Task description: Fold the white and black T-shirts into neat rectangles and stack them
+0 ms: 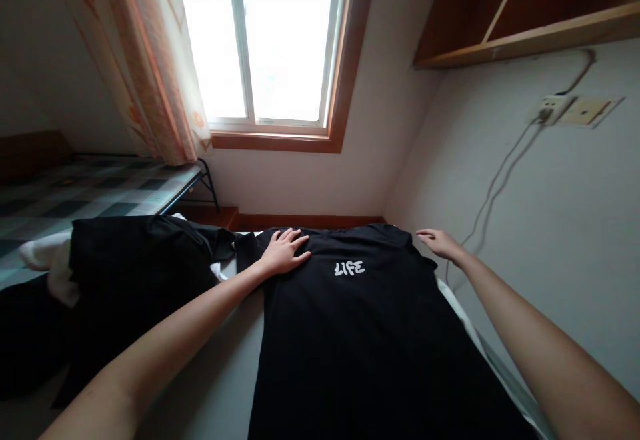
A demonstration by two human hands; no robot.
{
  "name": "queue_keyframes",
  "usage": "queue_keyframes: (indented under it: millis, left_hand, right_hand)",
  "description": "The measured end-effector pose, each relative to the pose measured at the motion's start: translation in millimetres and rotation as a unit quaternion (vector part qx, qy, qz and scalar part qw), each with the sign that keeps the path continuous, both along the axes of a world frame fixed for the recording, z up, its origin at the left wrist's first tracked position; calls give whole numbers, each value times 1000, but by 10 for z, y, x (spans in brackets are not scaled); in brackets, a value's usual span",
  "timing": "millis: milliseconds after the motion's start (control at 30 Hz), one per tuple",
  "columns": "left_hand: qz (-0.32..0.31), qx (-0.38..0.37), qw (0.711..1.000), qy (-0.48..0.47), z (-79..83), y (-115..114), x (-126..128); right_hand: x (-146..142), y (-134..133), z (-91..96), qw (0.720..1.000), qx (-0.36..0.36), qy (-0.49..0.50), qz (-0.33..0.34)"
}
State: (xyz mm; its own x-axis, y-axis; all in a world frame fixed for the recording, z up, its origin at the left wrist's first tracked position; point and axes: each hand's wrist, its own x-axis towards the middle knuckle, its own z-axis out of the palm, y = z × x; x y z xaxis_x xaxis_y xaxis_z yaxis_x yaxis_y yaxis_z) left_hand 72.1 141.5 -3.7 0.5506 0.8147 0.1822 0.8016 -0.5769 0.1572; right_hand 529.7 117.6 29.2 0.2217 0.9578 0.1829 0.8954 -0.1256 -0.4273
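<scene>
A black T-shirt (360, 340) is spread out on a white surface, with small white lettering (349, 268) that reads upside down from here. My left hand (285, 252) lies flat on the shirt's upper left part, fingers spread and holding nothing. Beyond the shirt's right sleeve, close to the wall, is my right hand (441, 244). Its fingers stretch out toward the shirt and nothing shows in them; whether they touch the sleeve I cannot tell.
More black clothing (140, 260) is heaped on the left, with a white garment (57, 267) beside it. A bed with a checked cover (125, 190) stands behind that. Cords hang from a wall socket (554, 108) at right, under a wooden shelf (525, 35). A curtain (150, 60) hangs by the window.
</scene>
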Motion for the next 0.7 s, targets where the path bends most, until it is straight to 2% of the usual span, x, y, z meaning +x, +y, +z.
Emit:
queue_keyframes:
  millis: [133,233,367,533,700]
  left_hand:
    - [0,-1,1000,-4,8,-3,2]
    - [1,2,1000,-12,-4,4,0]
    - [4,7,1000,-23,-20,10,-1]
    - [3,6,1000,-25,-17,0,-2]
    - [2,7,1000,-18,-35,20,-5]
  right_hand:
    - [-289,221,71,997,-52,63,-10]
    - [-470,291,79,995,-86,-1,-53]
    - [-623,292,124,982,-47,-132,-128]
    - [-693,281,158,972,-8,-127,-196]
    - [-722,254,-20,976,-115,-80,-169]
